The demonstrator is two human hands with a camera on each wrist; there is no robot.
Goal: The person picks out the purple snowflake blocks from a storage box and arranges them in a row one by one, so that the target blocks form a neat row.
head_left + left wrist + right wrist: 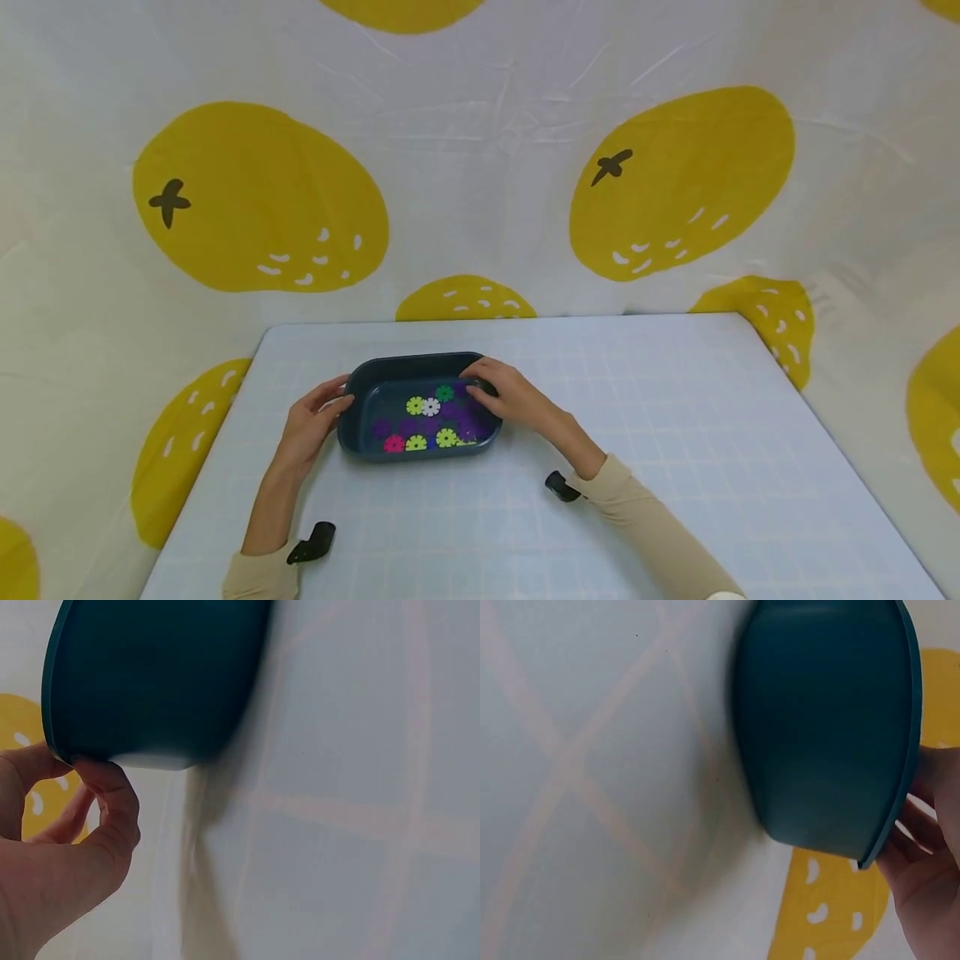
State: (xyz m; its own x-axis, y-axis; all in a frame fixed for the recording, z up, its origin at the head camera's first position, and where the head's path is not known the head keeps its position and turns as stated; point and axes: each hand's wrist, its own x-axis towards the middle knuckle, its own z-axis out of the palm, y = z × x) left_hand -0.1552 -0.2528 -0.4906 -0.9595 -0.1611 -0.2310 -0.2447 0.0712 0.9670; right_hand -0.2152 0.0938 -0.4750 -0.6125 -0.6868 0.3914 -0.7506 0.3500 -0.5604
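A dark teal oval tray [384, 398] is over the left-middle part of the table, with both hands at its ends. Inside lie several small notched discs: purple ones [453, 412], yellow-green ones [416, 406], a white one [431, 407], a green one [445, 393] and a pink one [393, 443]. My left hand [309, 427] grips the tray's left end at the rim; in the left wrist view its fingers curl at the tray's edge. At the opposite end, my right hand [517, 400] holds the rim with its thumb over the inside. The right wrist view shows the tray's outer wall [825, 727].
The table [675, 417] has a pale checked cover. Behind it hangs a white cloth [480, 183] printed with big yellow fruit. A black wrist device [313, 542] sits at the left sleeve, another black device [561, 486] at the right sleeve.
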